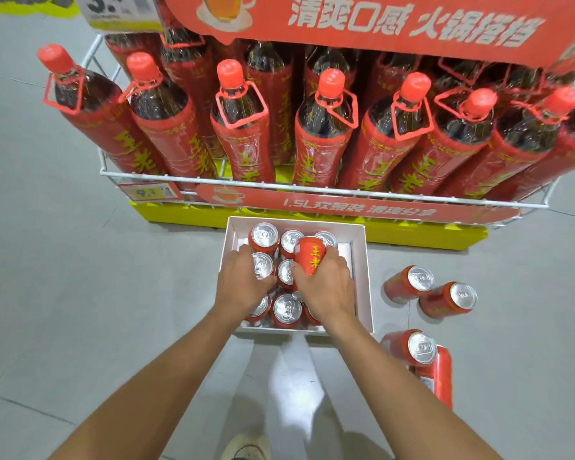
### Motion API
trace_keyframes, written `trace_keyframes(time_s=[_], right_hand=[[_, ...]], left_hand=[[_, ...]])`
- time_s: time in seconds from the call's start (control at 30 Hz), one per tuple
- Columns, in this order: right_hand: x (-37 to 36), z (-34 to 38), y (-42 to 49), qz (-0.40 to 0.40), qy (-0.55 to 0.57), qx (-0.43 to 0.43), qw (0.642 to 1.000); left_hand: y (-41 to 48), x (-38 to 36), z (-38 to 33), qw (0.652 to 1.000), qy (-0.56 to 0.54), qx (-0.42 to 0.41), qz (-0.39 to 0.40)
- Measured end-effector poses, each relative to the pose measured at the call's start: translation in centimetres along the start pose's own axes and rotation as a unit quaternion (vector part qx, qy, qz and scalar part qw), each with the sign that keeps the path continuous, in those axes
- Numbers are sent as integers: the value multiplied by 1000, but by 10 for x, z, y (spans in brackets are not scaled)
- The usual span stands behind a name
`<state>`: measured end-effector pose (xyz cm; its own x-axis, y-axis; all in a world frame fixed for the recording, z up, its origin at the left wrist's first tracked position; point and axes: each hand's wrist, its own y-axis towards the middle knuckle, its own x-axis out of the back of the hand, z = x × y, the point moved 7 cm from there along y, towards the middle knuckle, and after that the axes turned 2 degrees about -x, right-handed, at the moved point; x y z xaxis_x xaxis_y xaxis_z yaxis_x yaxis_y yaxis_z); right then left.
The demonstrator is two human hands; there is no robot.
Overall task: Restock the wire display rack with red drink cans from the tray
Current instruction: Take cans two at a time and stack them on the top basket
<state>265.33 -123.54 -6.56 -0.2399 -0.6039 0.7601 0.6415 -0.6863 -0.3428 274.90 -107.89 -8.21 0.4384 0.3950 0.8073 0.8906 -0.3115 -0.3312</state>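
right hand (pixel 326 287) gripping lifted can (pixel 309 255), tilted clear of pack | left hand (pixel 243 280) curled on can (pixel 262 265) near tray (pixel 362 277) left edge, grasp unclear | rack (pixel 312 189) next

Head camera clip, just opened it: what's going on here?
A person crouches over a white cardboard tray of red drink cans on the floor before a white wire display rack of bottles. The right hand has lifted one red can; the left hand rests on cans in the tray. Loose red cans lie nearby.
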Motion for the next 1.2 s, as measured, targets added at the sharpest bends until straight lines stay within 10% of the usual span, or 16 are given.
trace_keyframes(time_s=[0.53,1.2], right_hand=[[90,39,-35,33,150,59,986],[697,396,-207,-132,277,183,934]], left_hand=[[-33,113,-58,992,-122,-36,-5],[-224,630,-508,863,-451,-225,25]])
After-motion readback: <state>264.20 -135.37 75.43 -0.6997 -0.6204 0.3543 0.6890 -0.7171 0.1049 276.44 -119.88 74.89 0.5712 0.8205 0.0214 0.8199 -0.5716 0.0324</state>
